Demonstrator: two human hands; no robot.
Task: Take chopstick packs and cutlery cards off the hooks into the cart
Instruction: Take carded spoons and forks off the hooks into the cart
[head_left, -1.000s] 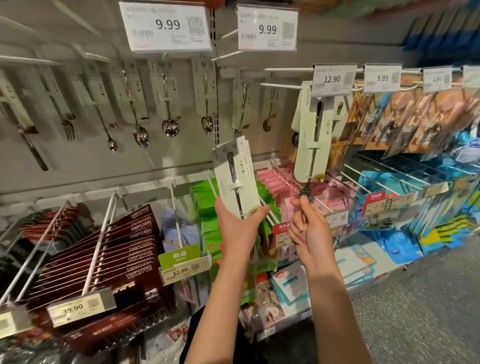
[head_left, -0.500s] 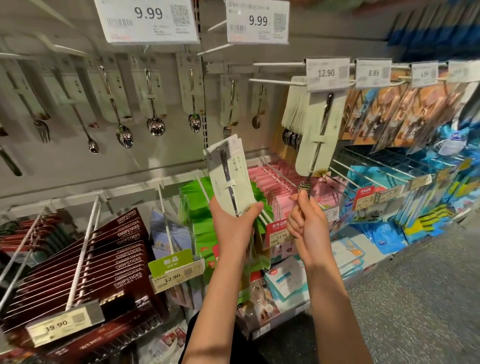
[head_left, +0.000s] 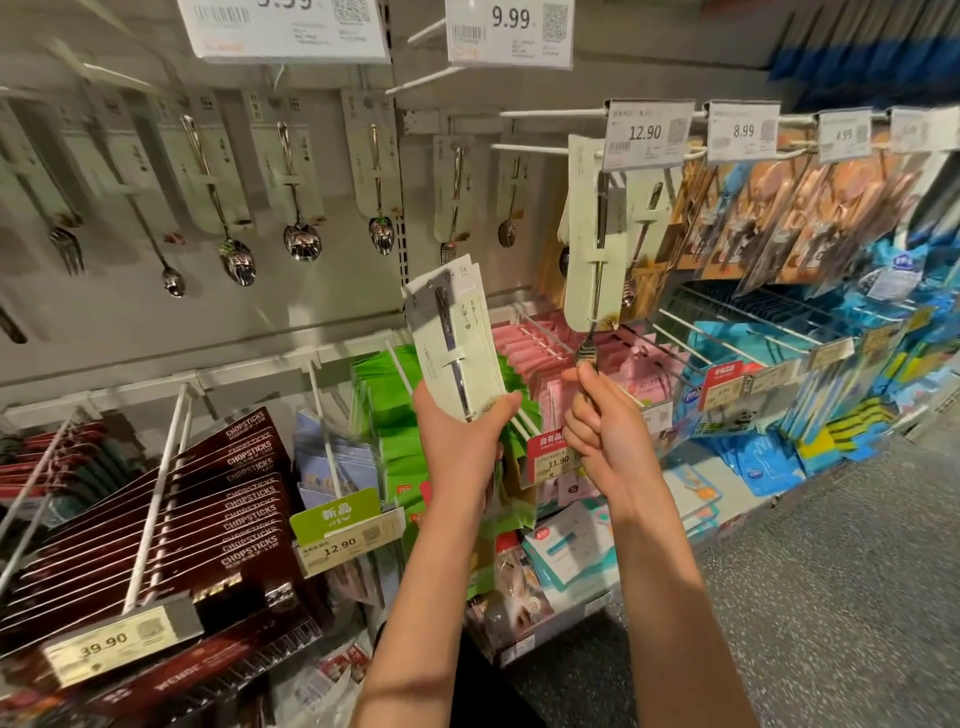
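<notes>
Fork card drawn toward the hook's tip, stack waiting in the other hand

Over the last second the right hand (head_left: 605, 431), pinching the fork end below the hanging cutlery card (head_left: 592, 244), has pulled it forward along the hook (head_left: 540, 149), away from the cards behind; it looks close to coming free. The left hand (head_left: 457, 441) still grips a fanned stack of cards (head_left: 457, 343) already taken. Chopstick packs (head_left: 228, 509) sit untouched on their hook. No cart is in view, so its contents cannot be told.
</notes>
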